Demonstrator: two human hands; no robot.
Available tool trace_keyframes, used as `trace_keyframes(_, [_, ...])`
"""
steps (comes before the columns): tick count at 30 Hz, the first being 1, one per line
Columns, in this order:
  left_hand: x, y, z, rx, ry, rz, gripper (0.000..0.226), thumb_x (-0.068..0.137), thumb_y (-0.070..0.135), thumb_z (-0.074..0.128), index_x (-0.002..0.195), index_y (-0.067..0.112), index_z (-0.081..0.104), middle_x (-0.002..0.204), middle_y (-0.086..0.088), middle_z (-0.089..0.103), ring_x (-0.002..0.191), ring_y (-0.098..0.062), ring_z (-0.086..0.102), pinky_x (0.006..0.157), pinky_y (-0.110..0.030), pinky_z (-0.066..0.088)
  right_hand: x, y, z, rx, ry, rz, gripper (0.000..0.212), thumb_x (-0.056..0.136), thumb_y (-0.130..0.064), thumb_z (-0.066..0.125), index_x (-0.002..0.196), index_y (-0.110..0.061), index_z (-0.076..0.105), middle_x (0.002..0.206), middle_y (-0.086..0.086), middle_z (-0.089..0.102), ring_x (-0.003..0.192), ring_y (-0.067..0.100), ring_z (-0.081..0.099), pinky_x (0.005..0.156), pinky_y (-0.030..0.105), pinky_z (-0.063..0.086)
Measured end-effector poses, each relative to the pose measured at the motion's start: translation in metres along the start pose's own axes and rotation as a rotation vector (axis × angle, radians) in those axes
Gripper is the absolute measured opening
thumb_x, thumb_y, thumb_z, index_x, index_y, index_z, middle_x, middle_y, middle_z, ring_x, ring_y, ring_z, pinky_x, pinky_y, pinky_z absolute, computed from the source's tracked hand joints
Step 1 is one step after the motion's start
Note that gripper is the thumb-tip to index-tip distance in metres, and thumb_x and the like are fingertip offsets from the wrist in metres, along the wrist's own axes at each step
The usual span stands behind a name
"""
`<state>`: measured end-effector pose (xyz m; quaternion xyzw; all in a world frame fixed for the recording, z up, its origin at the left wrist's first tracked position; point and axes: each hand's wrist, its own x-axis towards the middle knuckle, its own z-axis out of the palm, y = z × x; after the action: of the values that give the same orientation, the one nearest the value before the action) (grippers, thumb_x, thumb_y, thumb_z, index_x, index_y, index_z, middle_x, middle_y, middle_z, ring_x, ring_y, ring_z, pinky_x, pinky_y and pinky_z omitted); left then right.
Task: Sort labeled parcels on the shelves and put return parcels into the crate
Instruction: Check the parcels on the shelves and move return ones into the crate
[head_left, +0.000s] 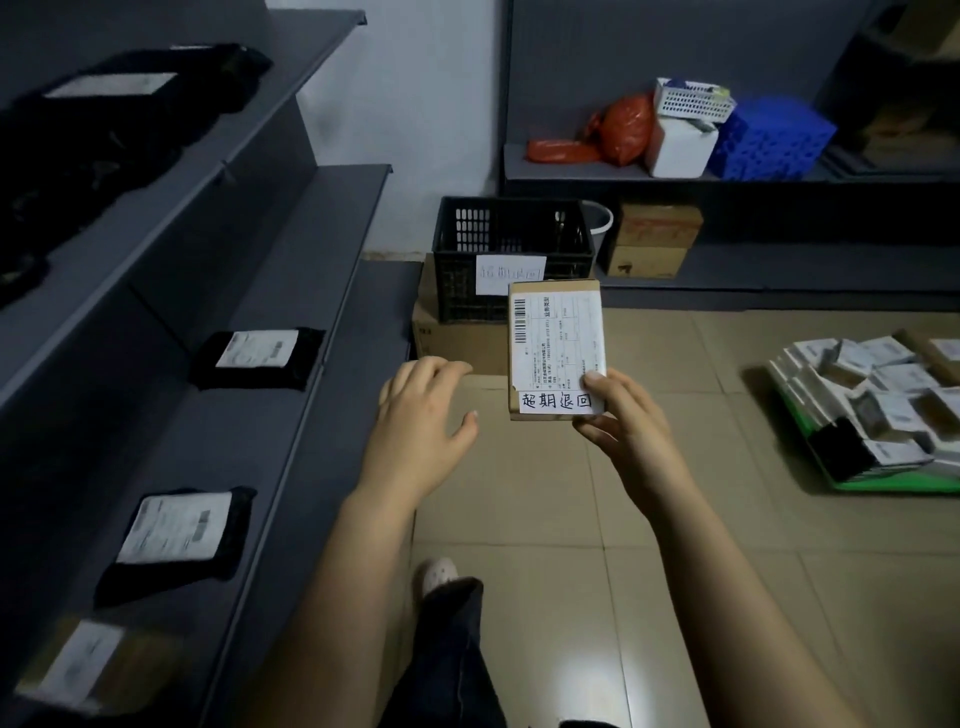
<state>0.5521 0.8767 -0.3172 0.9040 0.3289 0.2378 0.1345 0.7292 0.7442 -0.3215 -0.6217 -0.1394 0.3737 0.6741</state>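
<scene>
View from the head camera, looking down over both forearms toward a tiled floor (701, 519).

Right hand (628, 426): grips a small cardboard parcel (556, 348) by its lower right corner. The thumb presses on the front face and the fingers curl beneath and behind. The parcel is held upright in the air, face toward the camera. It carries a printed shipping label (558, 338) with a barcode. A white handwritten slip (556, 401) is fixed along its lower edge.

Left hand (423, 410): open and holding nothing, palm down, fingers loosely spread and slightly bent. It hovers just beside the parcel on its left, apart from it.

Black crate (462, 234): stands beyond the parcel on a larger cardboard box (457, 338) on the floor. A white paper sign (510, 273) hangs on its front wall, partly hidden by the top of the held parcel. The crate's contents cannot be told.

Grey shelves (291, 291): run along the left. Two black bagged parcels (260, 358) (179, 540) with white labels lie flat and well apart on the lower shelf. A brown labeled parcel (88, 665) lies nearer the camera, blurred.

Right edge: a heap of small labeled parcels (872, 395) rests on a green mat (883, 486) on the floor.
</scene>
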Motion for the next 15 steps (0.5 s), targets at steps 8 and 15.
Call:
trace_keyframes(8, [0.199,-0.08,0.045,-0.029,-0.038,0.103,0.042,0.084,0.025,0.066,0.124,0.016,0.057,0.119,0.0,0.054,0.117,-0.019,0.043,0.1,-0.038,0.034,0.186,-0.033,0.058,0.013,0.072,-0.023,0.035,0.087,-0.032,0.068,0.12,-0.019,0.063,0.117,0.008,0.069,0.093,0.017,0.065,0.092,0.035,0.051])
trace_keyframes(15, [0.335,-0.134,0.063,-0.018,-0.071,0.139,0.043,0.086,0.026,0.064,0.127,0.016,0.056,0.121,0.0,0.053,0.119,-0.019,0.042,0.103,-0.04,0.033,0.31,-0.064,0.096,0.011,0.097,-0.006,0.047,0.077,-0.04,0.073,0.118,-0.018,0.064,0.113,0.009,0.071,0.091,0.02,0.061,0.086,0.033,0.051])
